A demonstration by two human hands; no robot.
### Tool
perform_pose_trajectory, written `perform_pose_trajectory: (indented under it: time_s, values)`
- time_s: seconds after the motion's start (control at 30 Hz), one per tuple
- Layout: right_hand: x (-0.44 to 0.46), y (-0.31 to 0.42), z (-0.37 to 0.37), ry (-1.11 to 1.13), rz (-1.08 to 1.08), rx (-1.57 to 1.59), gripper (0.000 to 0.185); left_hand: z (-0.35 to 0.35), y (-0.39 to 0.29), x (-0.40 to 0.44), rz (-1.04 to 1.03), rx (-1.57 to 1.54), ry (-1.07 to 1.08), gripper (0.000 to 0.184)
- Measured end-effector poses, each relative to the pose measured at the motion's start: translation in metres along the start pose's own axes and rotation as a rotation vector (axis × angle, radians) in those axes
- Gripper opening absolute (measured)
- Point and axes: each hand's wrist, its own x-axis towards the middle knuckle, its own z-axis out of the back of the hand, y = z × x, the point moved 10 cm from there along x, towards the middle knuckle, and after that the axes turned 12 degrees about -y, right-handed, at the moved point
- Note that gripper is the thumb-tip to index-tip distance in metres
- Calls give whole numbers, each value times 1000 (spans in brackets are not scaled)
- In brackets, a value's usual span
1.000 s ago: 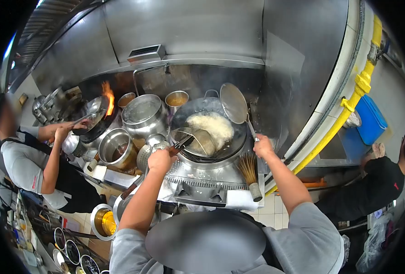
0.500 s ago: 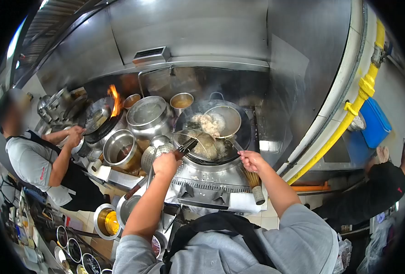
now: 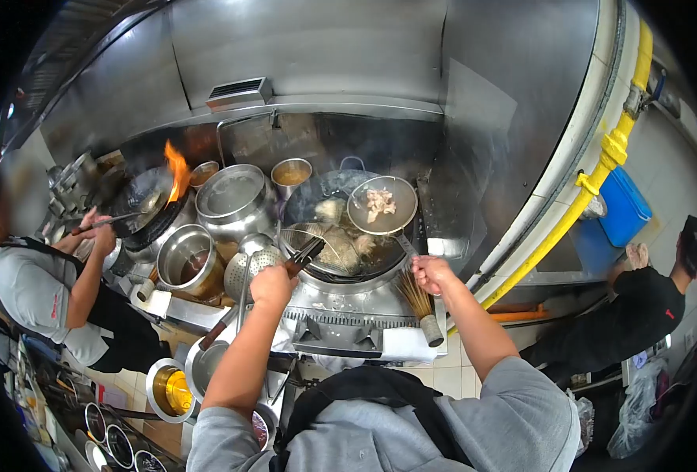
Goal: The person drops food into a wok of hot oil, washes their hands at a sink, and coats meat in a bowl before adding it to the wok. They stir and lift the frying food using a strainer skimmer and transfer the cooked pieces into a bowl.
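Observation:
My left hand (image 3: 273, 288) is closed around the dark handle of a wire skimmer (image 3: 317, 240), whose basket lies low over the wok with pale food showing through its wires. Closed on a metal handle, my right hand (image 3: 433, 274) holds a round fine-mesh strainer (image 3: 362, 208) above the right side of the wok. A few pale meat pieces (image 3: 381, 204) rest in the strainer's mesh. Beneath both tools is the large wok (image 3: 303, 206), with a pale lump (image 3: 330, 209) in it and more food near the skimmer.
A bamboo brush (image 3: 422, 307) lies by the stove's right front. Left of the wok stand a lidded pot (image 3: 230, 193), an open pot (image 3: 177, 271) and a perforated ladle (image 3: 240, 275). Flame (image 3: 177, 169) rises at another wok, where a co-worker (image 3: 42, 291) stands. Another person (image 3: 624, 315) is at right.
The strainer has come to the right, away from the skimmer. Its large pale clump is gone, leaving a few pieces, and more food shows in the wok. The view has shifted slightly.

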Motion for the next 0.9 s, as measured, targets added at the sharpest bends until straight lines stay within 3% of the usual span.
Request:
perform_pose_trajectory:
  time_s: [0.07,0.37,0.43,0.53,0.6,0.67,0.7,0.77,0.9]
  values:
    - [0,18,9,-93,137,-33,7,-5,3,2,-3,-8,-11,45]
    - [-9,35,-1,-158,267,-220,16,-10,1,0,0,-28,-1,45]
    - [-36,57,-4,-353,487,-636,29,-12,0,-4,9,-32,17,45]
    - [-40,46,-20,-285,516,-700,37,-7,0,-3,31,-36,3,46]
    - [-7,36,-26,-346,953,-1068,34,-12,-1,-3,43,-29,3,46]
    - [-15,52,-49,-307,772,-1227,34,-15,-6,-4,26,-50,7,46]
    - [-19,57,-52,-304,774,-1232,34,-11,-7,-5,20,-47,-1,46]
    - [-46,83,-62,-452,1045,-1078,30,-6,-4,-9,25,-32,-30,45]
    - [-54,67,-64,-405,1038,-1101,25,-9,-4,-9,60,-62,-6,43]
